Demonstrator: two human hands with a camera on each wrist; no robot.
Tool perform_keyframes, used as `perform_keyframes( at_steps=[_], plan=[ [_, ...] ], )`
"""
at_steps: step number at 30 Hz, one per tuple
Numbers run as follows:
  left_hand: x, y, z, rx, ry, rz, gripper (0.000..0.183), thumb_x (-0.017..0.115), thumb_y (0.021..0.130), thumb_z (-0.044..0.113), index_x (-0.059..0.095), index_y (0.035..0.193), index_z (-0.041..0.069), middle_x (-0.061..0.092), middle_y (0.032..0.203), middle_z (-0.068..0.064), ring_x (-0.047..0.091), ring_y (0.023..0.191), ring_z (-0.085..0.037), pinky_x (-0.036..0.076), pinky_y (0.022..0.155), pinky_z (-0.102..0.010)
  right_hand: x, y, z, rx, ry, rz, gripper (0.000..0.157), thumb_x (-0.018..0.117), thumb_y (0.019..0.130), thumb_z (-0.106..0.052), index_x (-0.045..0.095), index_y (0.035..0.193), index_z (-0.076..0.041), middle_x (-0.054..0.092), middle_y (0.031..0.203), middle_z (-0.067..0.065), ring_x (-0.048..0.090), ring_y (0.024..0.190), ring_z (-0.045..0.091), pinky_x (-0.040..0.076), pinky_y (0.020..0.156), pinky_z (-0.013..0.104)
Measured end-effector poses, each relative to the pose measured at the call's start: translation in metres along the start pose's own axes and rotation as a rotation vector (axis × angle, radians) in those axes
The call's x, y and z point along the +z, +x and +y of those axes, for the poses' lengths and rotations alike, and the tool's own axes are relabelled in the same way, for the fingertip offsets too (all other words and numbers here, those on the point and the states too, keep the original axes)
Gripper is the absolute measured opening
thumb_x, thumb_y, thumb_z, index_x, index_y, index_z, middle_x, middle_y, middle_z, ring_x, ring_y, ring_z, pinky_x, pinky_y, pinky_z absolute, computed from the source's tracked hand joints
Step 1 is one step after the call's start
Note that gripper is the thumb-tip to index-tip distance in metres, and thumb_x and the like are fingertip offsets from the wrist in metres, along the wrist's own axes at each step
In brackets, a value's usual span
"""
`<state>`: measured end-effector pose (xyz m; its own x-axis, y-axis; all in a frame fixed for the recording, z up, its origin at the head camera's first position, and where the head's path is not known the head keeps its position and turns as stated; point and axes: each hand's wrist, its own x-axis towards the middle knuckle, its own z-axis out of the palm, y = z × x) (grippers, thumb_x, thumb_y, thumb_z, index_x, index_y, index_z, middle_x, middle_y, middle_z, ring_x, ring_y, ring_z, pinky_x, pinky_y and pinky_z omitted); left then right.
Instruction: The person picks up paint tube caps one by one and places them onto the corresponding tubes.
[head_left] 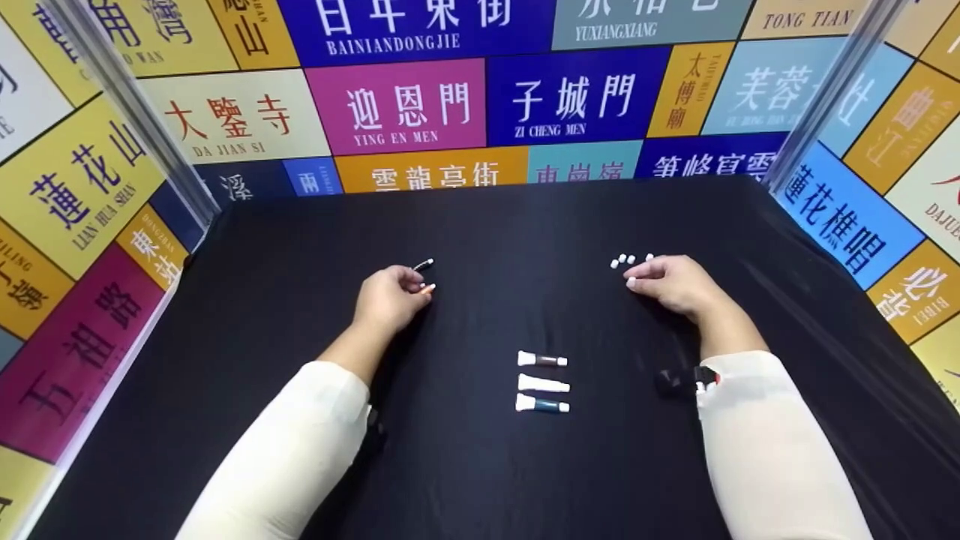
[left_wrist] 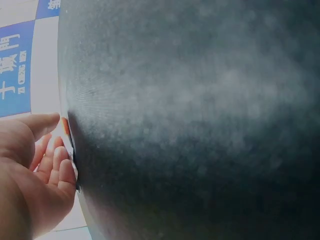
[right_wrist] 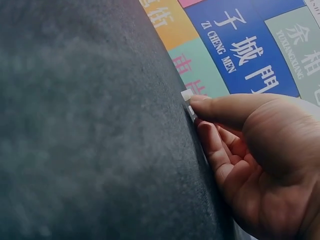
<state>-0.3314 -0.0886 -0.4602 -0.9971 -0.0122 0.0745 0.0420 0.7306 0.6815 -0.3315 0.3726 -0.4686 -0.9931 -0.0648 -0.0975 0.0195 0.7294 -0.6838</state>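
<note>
My left hand (head_left: 390,297) is at the left of the black cloth, with a small orange paint tube (head_left: 427,289) between its thumb and fingers. Just beyond its index finger is a black tube (head_left: 424,264) with a white tip. On the right, my right hand (head_left: 675,283) pinches a small white-capped tube (right_wrist: 187,94) between thumb and index finger; a dark red patch shows beside it in the right wrist view, and the fingers hide the rest. Several white caps (head_left: 622,259) stand just past those fingertips.
Three paint tubes lie in a column nearer the body: a dark brown one (head_left: 543,360), a white one (head_left: 543,384) and a dark blue one (head_left: 542,405). Black cloth (head_left: 465,465) covers the table. Colourful printed panels (head_left: 405,105) enclose its back and sides.
</note>
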Motion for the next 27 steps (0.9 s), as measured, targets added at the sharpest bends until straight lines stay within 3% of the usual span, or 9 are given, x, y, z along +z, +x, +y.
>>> perform_keyframes(
  at_steps=[5,14,21,27],
  plan=[
    [0.0003,0.0006,-0.0021,0.016,0.020,0.010,0.020,0.085,0.090,0.019,0.080,0.106,0.007,0.084,0.105,-0.008,0.078,0.100,-0.024,0.059,0.097,-0.039,-0.0007,0.0002,0.0023,0.015,0.048,0.004,0.036,0.074,0.101,-0.032,0.078,0.128,-0.010,0.075,0.130,0.011,0.060,0.111,0.015,0.047,0.086,0.013],
    [-0.0015,0.0011,-0.0002,0.018,0.072,0.008,0.023,0.085,0.091,0.026,0.081,0.105,0.008,0.083,0.105,-0.008,0.078,0.101,-0.025,0.059,0.098,-0.040,-0.0011,0.0009,0.0039,0.026,0.064,0.001,0.037,0.076,0.100,-0.036,0.079,0.127,-0.012,0.078,0.119,-0.001,0.061,0.104,0.010,0.049,0.084,0.014],
    [-0.0024,0.0007,0.0019,0.011,0.086,-0.023,0.019,0.085,0.090,0.018,0.082,0.106,0.009,0.084,0.104,-0.006,0.078,0.101,-0.023,0.058,0.098,-0.039,-0.0015,0.0003,0.0037,0.024,0.067,0.008,0.038,0.076,0.099,-0.036,0.078,0.127,-0.011,0.078,0.121,0.000,0.061,0.105,0.009,0.048,0.084,0.012],
    [-0.0010,0.0000,0.0004,0.022,0.085,-0.016,0.023,0.084,0.093,0.029,0.082,0.105,0.009,0.084,0.101,-0.006,0.079,0.098,-0.023,0.059,0.096,-0.039,-0.0013,-0.0008,0.0039,0.028,0.121,0.014,0.039,0.077,0.099,-0.036,0.078,0.127,-0.010,0.077,0.110,-0.009,0.062,0.100,0.007,0.050,0.083,0.014]
  ],
)
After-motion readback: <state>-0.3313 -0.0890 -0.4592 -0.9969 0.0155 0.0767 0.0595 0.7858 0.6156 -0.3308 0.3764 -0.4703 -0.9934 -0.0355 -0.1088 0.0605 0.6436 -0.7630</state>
